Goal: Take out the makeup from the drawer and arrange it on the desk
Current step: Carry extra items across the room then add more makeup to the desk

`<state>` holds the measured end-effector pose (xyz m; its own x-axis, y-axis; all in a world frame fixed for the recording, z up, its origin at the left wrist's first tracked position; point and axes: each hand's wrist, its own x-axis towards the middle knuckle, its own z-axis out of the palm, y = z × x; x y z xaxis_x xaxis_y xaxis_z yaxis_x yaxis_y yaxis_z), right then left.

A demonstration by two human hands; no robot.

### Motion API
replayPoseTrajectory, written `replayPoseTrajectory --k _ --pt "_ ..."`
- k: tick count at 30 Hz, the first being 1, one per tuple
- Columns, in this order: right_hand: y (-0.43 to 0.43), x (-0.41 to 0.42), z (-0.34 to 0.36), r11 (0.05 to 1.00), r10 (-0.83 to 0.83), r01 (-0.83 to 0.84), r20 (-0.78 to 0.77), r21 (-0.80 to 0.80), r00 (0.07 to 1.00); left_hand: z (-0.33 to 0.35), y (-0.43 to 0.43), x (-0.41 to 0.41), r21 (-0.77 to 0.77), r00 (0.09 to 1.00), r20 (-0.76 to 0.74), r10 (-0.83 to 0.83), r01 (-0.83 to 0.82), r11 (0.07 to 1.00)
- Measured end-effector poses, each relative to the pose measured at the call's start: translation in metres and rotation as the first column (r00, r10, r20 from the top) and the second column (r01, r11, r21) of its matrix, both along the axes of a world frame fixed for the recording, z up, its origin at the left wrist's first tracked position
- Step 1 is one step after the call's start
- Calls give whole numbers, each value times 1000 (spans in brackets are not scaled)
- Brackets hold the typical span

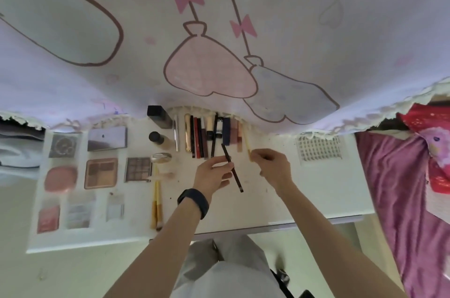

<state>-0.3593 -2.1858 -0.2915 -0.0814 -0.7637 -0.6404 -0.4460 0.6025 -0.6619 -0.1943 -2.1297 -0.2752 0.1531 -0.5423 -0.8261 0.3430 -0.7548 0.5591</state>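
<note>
My left hand [212, 176], with a black band on its wrist, pinches a thin dark makeup pencil [236, 177] and holds it slanted above the white desk [304, 190]. My right hand [274, 165] pinches the near end of a slim yellow pencil [248, 146] at the right end of a row of several pens, tubes and lipsticks [202, 137] lined up along the desk's far edge. Palettes [101, 173], a round pink compact [60, 178] and sachets [48, 218] lie in rows on the left. Two yellow-handled brushes [157, 202] lie by them.
A white curtain with pink cartoon drawings [219, 42] hangs over the desk's far edge. A white lattice basket [319, 148] sits at the right of the desk. Pink and red bedding [401, 188] lies beyond the right edge. A black box [159, 116] and a foundation bottle [160, 139] stand mid-left.
</note>
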Motion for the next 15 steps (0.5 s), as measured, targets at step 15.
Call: replayPoseTrajectory --k 15 --pt "48 -14 14 985 173 -174 -15 -24 985 -2 -6 -11 -48 833 359 -421 467 883"
